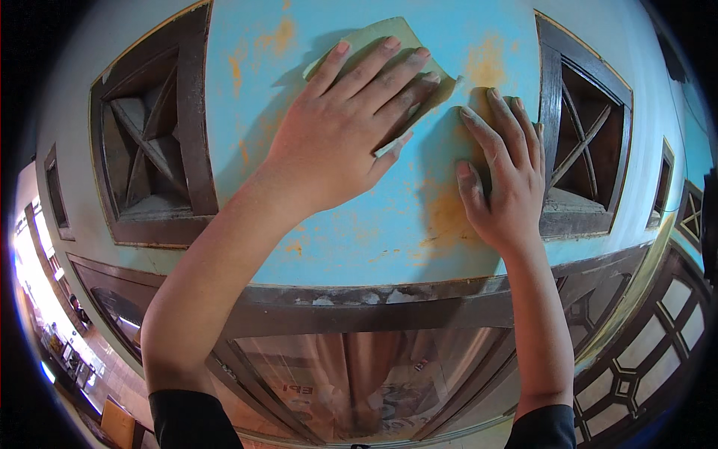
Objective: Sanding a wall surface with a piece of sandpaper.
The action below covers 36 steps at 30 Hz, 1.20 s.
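Note:
My left hand [344, 127] presses a greenish-tan sheet of sandpaper [396, 31] against the turquoise wall [359, 247]. Its fingers stretch over the sheet, and the sheet's right side curls up near the thumb. The palm hides the lower part of the sheet. To the right, my right hand [512, 168] rests with its fingertips on the wall, fingers apart and nothing held. Dust coats the fingers of both hands. Orange-brown worn patches [449, 217] show through the paint around and below them.
Dark wooden vent frames with crossed slats stand on the left [146, 142] and right [587, 135]. Below runs a dark wooden beam [374, 310] with chipped paint, above a glass panel [292, 359]. A paned dark door [658, 359] is at lower right.

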Tool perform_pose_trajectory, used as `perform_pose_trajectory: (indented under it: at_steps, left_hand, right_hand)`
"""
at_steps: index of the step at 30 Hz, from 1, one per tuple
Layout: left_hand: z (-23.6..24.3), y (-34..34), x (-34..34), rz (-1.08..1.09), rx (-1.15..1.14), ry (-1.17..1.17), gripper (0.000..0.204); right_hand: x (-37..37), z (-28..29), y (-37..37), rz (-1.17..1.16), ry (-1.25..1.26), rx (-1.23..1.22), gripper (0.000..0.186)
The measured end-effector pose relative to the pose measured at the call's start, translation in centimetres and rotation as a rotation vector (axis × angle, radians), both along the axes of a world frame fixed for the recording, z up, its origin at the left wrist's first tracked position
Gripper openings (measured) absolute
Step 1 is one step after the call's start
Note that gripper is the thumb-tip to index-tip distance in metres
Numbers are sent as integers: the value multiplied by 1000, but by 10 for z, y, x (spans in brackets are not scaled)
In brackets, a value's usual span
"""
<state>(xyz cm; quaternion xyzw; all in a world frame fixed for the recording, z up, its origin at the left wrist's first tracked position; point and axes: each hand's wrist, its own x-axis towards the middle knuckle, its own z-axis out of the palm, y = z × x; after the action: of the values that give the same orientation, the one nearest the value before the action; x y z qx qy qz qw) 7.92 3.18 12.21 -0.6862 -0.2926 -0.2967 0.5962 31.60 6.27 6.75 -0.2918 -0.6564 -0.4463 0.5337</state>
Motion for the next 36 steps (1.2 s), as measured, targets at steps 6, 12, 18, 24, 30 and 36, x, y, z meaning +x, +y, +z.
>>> perform_pose_trajectory:
  at_steps: [6,12,18,24,30,36]
  left_hand:
    - [37,2,-30,-24,129,-139,48]
    - [54,-6,19,-271,-86,-96,58]
    - [34,4,-27,-81,158,-216,58]
    - [38,-1,-37,84,75,-403,59]
    - [21,2,-19,23,29,-50,52]
    - [58,-30,0,272,-116,-504,61]
  right_hand:
    - [-5,-1,-1,11,6,18,55]
    - [1,-3,7,21,12,24,54]
    - [-1,-1,0,-17,7,41,53]
    - [-10,-3,-2,27,19,10,53]
    - [1,-6,0,3,33,1,53]
    - [-5,-8,2,29,29,4,53]
